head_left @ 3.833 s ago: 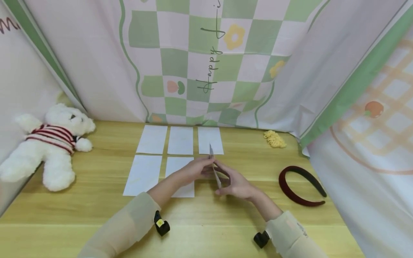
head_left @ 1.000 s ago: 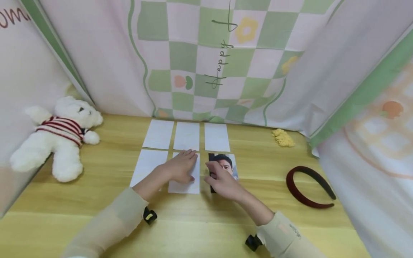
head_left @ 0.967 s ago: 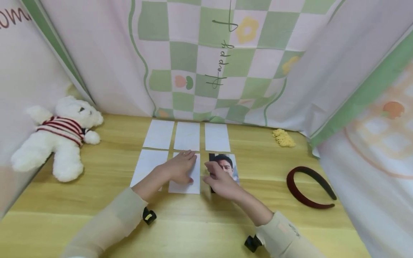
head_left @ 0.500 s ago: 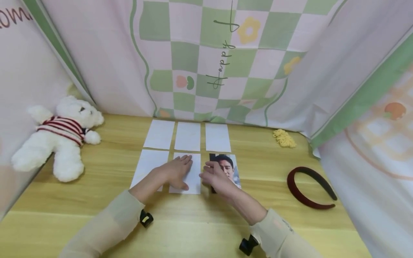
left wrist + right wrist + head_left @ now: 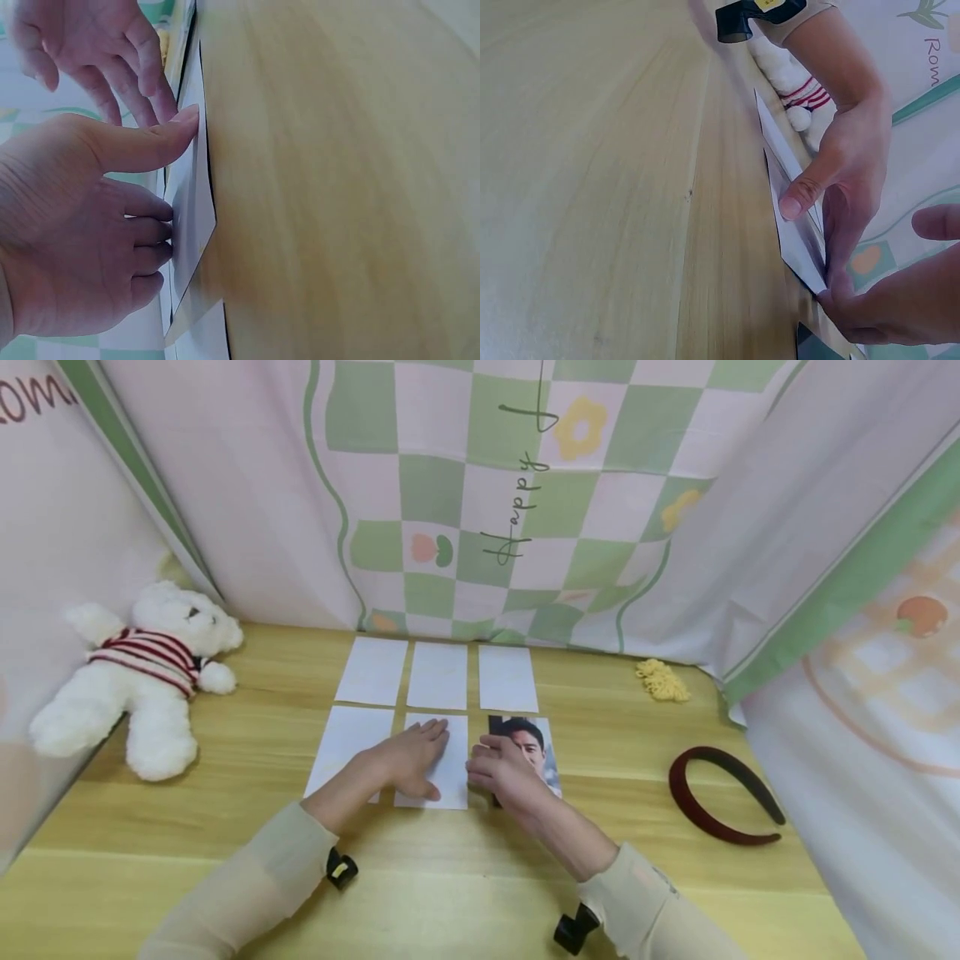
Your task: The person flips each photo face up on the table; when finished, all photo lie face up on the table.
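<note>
My left hand (image 5: pixel 412 762) rests flat on a white card (image 5: pixel 450 781) in the middle of the front row. In the left wrist view its thumb and fingertips touch that card (image 5: pixel 193 202). Just to the right, my right hand (image 5: pixel 512 775) hovers partly over a photo card (image 5: pixel 534 745) lying face up, a portrait print with its left part covered. The right fingers are loosely bent. Their tips touch or nearly touch the white card's edge in the right wrist view, where the right hand (image 5: pixel 907 300) sits low at the right.
Blank white cards (image 5: pixel 371 670) lie in a back row, and one more (image 5: pixel 347 747) is at front left. A white teddy bear (image 5: pixel 153 677) lies at the left. A dark red headband (image 5: pixel 686 806) and a yellow yarn bundle (image 5: pixel 662 681) are at the right.
Earlier both hands held cards upright; now the photo card lies face up at front right. Since a second ago, the left hand has slid slightly toward me and the right hand slightly left.
</note>
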`<state>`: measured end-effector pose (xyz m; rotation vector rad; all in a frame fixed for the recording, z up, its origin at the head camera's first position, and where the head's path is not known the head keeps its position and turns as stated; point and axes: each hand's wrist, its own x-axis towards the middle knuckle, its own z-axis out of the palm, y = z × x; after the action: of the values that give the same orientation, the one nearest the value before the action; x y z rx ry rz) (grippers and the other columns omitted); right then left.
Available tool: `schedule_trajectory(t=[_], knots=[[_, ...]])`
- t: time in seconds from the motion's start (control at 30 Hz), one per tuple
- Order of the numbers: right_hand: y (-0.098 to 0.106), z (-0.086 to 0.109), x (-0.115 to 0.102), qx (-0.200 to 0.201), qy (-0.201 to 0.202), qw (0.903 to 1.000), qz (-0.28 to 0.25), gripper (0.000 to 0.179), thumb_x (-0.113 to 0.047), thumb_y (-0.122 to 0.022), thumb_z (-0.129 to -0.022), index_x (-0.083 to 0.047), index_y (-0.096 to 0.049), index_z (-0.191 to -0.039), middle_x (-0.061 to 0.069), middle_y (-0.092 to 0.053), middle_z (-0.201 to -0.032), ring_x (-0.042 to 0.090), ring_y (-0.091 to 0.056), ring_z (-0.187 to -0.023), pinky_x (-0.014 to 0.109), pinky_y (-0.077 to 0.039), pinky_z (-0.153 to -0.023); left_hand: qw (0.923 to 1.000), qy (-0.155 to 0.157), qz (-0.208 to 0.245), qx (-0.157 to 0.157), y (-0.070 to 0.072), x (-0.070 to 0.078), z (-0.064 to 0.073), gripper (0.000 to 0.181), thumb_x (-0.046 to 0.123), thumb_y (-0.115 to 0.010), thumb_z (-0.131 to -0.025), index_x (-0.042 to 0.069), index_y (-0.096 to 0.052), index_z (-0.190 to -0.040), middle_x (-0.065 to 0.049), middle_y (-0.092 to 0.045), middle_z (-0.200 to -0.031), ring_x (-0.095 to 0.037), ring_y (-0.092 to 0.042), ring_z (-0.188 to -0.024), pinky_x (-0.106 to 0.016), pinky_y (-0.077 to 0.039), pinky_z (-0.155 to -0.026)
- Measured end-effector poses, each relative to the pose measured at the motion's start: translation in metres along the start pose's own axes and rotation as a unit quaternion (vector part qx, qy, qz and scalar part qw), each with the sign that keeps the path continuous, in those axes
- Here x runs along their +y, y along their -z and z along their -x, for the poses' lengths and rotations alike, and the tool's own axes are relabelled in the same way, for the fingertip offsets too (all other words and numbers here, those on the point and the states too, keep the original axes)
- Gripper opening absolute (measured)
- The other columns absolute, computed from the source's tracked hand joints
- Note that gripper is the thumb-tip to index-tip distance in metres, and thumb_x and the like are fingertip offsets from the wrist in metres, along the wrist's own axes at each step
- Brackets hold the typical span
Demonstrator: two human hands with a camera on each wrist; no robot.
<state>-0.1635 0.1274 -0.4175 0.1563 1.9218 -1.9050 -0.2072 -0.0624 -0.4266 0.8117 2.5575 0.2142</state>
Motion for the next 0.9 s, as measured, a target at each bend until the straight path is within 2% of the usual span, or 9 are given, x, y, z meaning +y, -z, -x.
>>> schedule_trajectory(t=[0.2,0.3,0.47,0.6,0.77,0.9], knots=[[0.003,-0.004,-0.001,-0.009,-0.003,0.9998,-0.015,0.07,0.0,-0.051,-0.098,0.016,-0.016,-0.157,0.038,-0.028,-0.163,0.047,-0.04,-0.149,0.054,-0.037,-0.127,1.0,-0.002,0.004,0.004,0.002,0.001,0.0,0.099,0.04,-0.078,-0.091,-0.003,-0.025,-0.162,-0.02,-0.012,-0.175,-0.034,-0.014,-0.165,-0.047,-0.015,-0.136],[0.005,-0.005,0.0,-0.016,-0.009,0.9997,-0.015,0.068,-0.002,-0.049,-0.1,0.018,-0.016,-0.157,0.038,-0.031,-0.161,0.043,-0.049,-0.142,0.052,-0.038,-0.127,0.9999,-0.004,0.011,0.007,0.002,0.001,0.0,0.099,0.04,-0.079,-0.091,-0.004,-0.025,-0.162,-0.02,-0.012,-0.175,-0.034,-0.014,-0.165,-0.047,-0.015,-0.136],[0.008,-0.007,-0.001,-0.034,-0.021,0.9989,-0.024,0.071,-0.004,-0.049,-0.101,0.018,-0.013,-0.158,0.037,-0.035,-0.158,0.023,-0.059,-0.116,0.046,-0.039,-0.124,0.9997,-0.005,0.02,0.008,0.0,0.002,-0.001,0.099,0.04,-0.079,-0.091,-0.004,-0.026,-0.162,-0.02,-0.013,-0.175,-0.035,-0.015,-0.165,-0.048,-0.015,-0.136],[0.009,-0.008,-0.001,-0.038,-0.022,0.9986,-0.03,0.072,-0.003,-0.05,-0.101,0.018,-0.013,-0.158,0.037,-0.036,-0.157,0.013,-0.06,-0.106,0.042,-0.04,-0.121,0.9997,0.0,0.021,0.008,0.0,0.002,0.0,0.098,0.04,-0.079,-0.091,-0.004,-0.026,-0.162,-0.02,-0.013,-0.175,-0.035,-0.014,-0.165,-0.047,-0.015,-0.136],[0.01,-0.01,0.0,-0.032,-0.023,0.999,-0.022,0.071,-0.004,-0.051,-0.1,0.018,-0.015,-0.157,0.036,-0.038,-0.158,0.012,-0.058,-0.107,0.032,-0.045,-0.11,0.9998,0.004,0.021,0.007,-0.002,0.001,0.0,0.098,0.04,-0.078,-0.092,-0.003,-0.026,-0.162,-0.02,-0.013,-0.175,-0.034,-0.014,-0.165,-0.047,-0.014,-0.136],[0.01,-0.011,0.001,-0.028,-0.023,0.9991,-0.021,0.07,-0.004,-0.05,-0.1,0.017,-0.016,-0.157,0.036,-0.038,-0.158,0.02,-0.056,-0.118,0.03,-0.046,-0.104,0.9997,0.002,0.022,0.009,-0.002,0.0,0.0,0.098,0.04,-0.078,-0.092,-0.003,-0.026,-0.162,-0.02,-0.013,-0.175,-0.035,-0.014,-0.165,-0.047,-0.015,-0.136]])
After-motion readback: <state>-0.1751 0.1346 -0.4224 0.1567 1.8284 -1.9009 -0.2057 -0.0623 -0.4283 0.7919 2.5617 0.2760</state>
